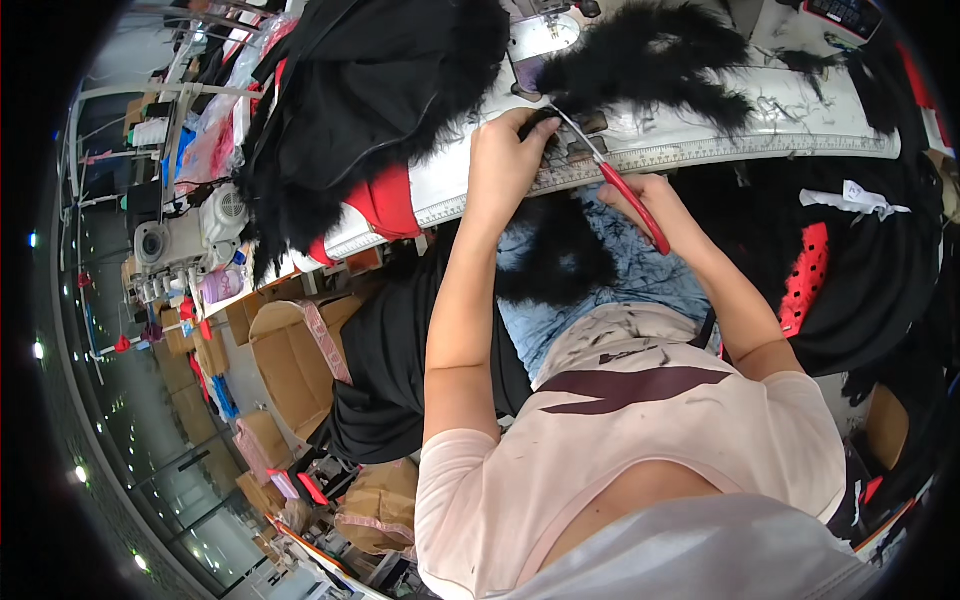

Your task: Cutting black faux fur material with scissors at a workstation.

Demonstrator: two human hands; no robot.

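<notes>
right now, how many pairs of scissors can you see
1: the red-handled scissors, in the right hand, reaching toward the left hand. Others may be hidden under the black fabric.

Pale pink short-sleeved shirt (690,430), dark maroon print (625,391).

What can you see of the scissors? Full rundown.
The scissors have long red handles, plastic-looking, and slim silver blades that look like metal. The right hand grips the handles. They slant up and left across the front edge of the white table, tips near the left hand. Whether the blades are parted, or touch any black material, is too small to tell.
</notes>
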